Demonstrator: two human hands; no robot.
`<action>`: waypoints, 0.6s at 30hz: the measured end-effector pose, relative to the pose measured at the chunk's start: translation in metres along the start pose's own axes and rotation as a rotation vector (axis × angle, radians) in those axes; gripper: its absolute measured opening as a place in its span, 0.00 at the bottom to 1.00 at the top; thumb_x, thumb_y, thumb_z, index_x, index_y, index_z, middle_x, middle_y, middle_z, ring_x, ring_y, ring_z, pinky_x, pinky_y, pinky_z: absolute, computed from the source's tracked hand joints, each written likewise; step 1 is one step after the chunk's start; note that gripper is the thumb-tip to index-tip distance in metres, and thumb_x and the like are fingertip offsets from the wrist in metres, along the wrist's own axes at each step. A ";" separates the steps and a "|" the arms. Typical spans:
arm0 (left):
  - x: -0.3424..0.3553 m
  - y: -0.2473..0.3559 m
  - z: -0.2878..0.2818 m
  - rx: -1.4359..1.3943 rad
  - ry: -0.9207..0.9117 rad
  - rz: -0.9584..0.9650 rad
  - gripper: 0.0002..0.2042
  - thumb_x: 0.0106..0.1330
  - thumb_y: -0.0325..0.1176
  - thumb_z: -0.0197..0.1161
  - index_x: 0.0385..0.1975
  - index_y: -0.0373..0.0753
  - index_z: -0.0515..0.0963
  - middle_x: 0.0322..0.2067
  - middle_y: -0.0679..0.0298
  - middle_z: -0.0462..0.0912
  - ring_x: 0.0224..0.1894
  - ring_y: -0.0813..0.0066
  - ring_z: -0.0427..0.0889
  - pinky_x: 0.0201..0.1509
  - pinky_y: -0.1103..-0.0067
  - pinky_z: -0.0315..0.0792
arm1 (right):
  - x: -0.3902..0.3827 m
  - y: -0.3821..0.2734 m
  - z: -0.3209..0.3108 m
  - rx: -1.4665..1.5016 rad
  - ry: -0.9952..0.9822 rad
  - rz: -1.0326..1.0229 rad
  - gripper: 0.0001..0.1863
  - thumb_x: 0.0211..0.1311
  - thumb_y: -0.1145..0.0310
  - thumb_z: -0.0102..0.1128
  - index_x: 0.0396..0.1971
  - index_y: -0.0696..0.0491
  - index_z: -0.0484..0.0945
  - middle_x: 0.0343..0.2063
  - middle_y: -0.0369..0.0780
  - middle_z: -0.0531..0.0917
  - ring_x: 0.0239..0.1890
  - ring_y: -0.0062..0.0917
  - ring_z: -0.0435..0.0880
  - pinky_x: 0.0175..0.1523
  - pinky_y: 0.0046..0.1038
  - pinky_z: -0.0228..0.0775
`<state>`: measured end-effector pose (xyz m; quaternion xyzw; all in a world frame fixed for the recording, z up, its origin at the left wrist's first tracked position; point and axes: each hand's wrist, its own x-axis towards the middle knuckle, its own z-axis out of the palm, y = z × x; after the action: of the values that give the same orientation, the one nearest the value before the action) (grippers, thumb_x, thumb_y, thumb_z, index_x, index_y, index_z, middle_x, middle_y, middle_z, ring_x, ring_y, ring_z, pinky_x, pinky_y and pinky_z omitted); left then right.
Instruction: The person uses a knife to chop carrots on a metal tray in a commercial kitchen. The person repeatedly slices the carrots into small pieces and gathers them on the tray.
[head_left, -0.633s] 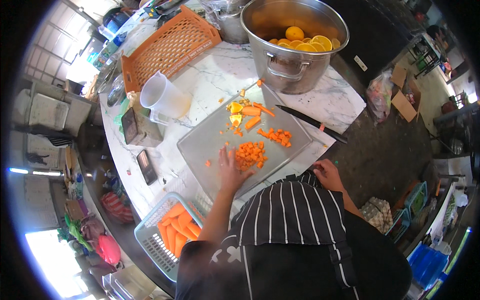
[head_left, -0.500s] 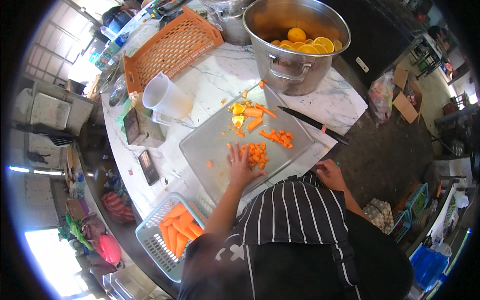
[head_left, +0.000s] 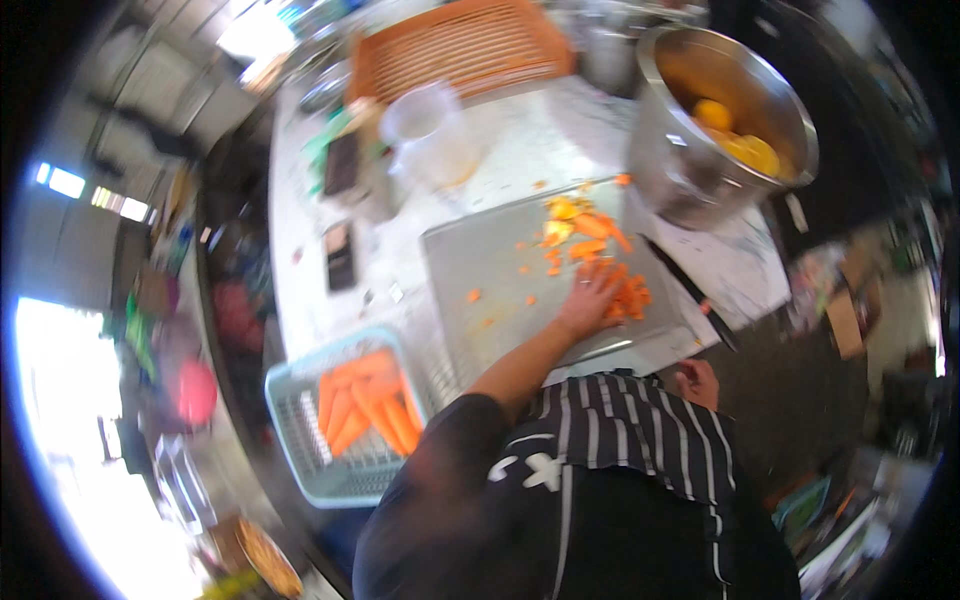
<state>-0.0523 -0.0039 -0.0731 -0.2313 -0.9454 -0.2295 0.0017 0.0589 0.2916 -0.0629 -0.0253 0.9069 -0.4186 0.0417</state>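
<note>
My left hand lies palm down on the grey cutting board, fingers stretched out against a pile of diced carrot. It grips nothing. Beyond the fingers are larger carrot pieces and yellow-orange scraps; a few loose bits are scattered on the left part of the board. Near the table edge, beside my apron, is my right hand; it is blurred and partly covered, so its fingers cannot be made out. A black knife lies along the board's right side, touched by neither hand.
A light blue basket of peeled carrots stands at the near left. Farther back are a phone, a translucent jug and an orange crate. The large steel pot at the far right holds oranges.
My left hand has slid rightward across the board, and the two diced carrot piles now lie together. My right hand has drawn in closer to the apron. The whole view has shifted and blurred.
</note>
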 end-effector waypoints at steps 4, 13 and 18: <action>-0.016 0.011 -0.018 -0.095 0.181 -0.101 0.30 0.54 0.48 0.65 0.56 0.43 0.66 0.62 0.54 0.58 0.67 0.50 0.50 0.67 0.52 0.45 | 0.005 0.078 0.015 -0.135 -0.059 -0.050 0.14 0.55 0.72 0.62 0.42 0.56 0.75 0.30 0.37 0.74 0.30 0.19 0.74 0.35 0.20 0.66; -0.148 0.000 -0.156 -0.115 0.830 -0.541 0.11 0.53 0.24 0.64 0.37 0.39 0.77 0.44 0.55 0.74 0.49 0.56 0.73 0.52 0.69 0.68 | 0.055 0.004 -0.026 -0.254 0.036 -0.216 0.21 0.46 0.72 0.63 0.45 0.57 0.73 0.40 0.48 0.75 0.46 0.42 0.73 0.51 0.39 0.64; -0.280 -0.026 -0.185 -0.040 1.126 -0.965 0.07 0.56 0.23 0.62 0.34 0.34 0.77 0.35 0.58 0.76 0.38 0.65 0.76 0.44 0.73 0.70 | 0.078 0.015 -0.040 -0.564 0.115 -0.213 0.28 0.44 0.75 0.64 0.50 0.53 0.69 0.42 0.47 0.73 0.47 0.44 0.72 0.52 0.41 0.63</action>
<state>0.1669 -0.2273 0.0504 0.3624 -0.7937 -0.3058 0.3810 -0.0228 0.3251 -0.0530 -0.1070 0.9804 -0.1530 -0.0623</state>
